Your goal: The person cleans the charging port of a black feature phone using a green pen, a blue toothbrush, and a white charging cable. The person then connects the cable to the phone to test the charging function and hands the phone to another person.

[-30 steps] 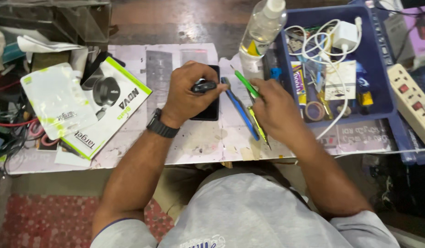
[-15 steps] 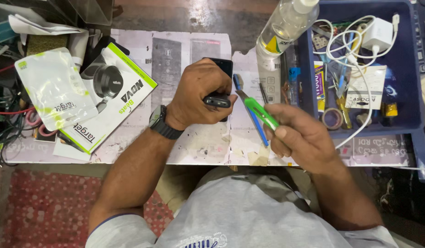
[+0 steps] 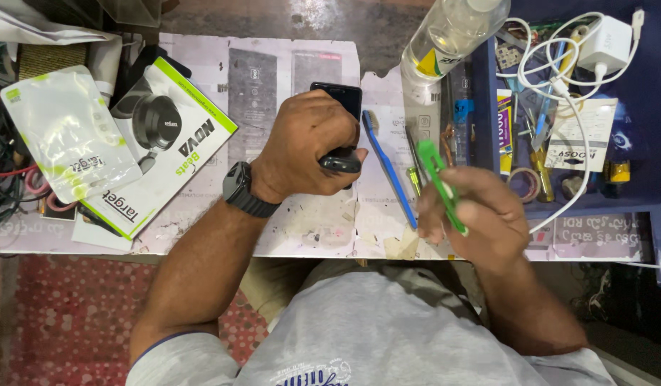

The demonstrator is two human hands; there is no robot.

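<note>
My left hand [image 3: 305, 146] rests on a black phone [image 3: 339, 96] lying on the paper-covered table [image 3: 201, 221], and its fingers grip a small dark tool [image 3: 339, 164] over the phone's near end. My right hand [image 3: 477, 214] is raised near the table's front edge and pinches a thin green tool [image 3: 436, 171] that points away from me. A blue toothbrush [image 3: 387, 166] lies on the table between the two hands. A black watch [image 3: 244, 190] sits on my left wrist.
A blue tray [image 3: 638, 186] at the right holds a white charger with cable [image 3: 605, 41], tape rolls and small tools. A clear bottle [image 3: 450, 32] lies beside it. A headphone box [image 3: 162, 139] and a white pouch [image 3: 66, 139] lie at the left.
My right hand has drawn back from the tray side toward the table's front edge, lifting the green tool. My left hand stays on the phone. The view has shifted closer.
</note>
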